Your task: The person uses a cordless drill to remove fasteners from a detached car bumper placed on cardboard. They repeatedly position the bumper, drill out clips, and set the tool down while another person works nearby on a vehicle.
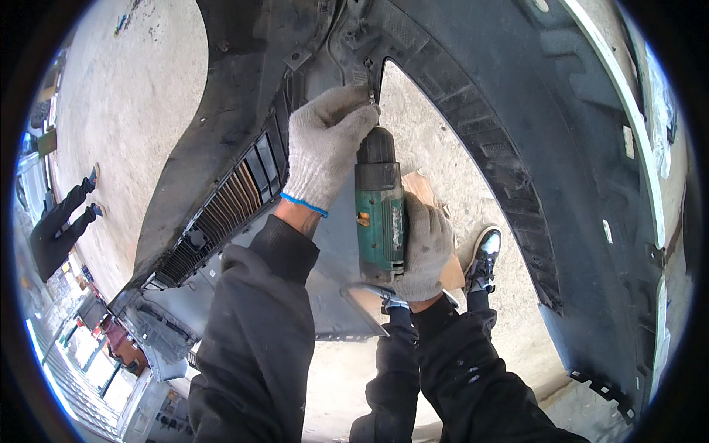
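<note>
The right hand (pixel 425 247), gloved, was wrapped tight around the grip of a green drill (pixel 379 210), its nose pointing far up at the inside of a black car bumper (pixel 473 111). The left hand (pixel 325 148), also gloved, pinched the drill's tip against the bumper's edge. A shoe (pixel 484 258) stood on the concrete to the right.

Bare concrete floor (pixel 133 96) is seen, pale grey, dusty, pitted, lit by hard daylight. Small bits of debris (pixel 122 23) are scattered at the far upper left. A flat piece of cardboard (pixel 422 186) is laid on the ground near centre. At the left rim, dark legs of another person (pixel 63 218) are seen standing on the floor. At the lower left, a building front with windows (pixel 88 347) and a reddish door is bent by the lens. No walls are seen close by.
</note>
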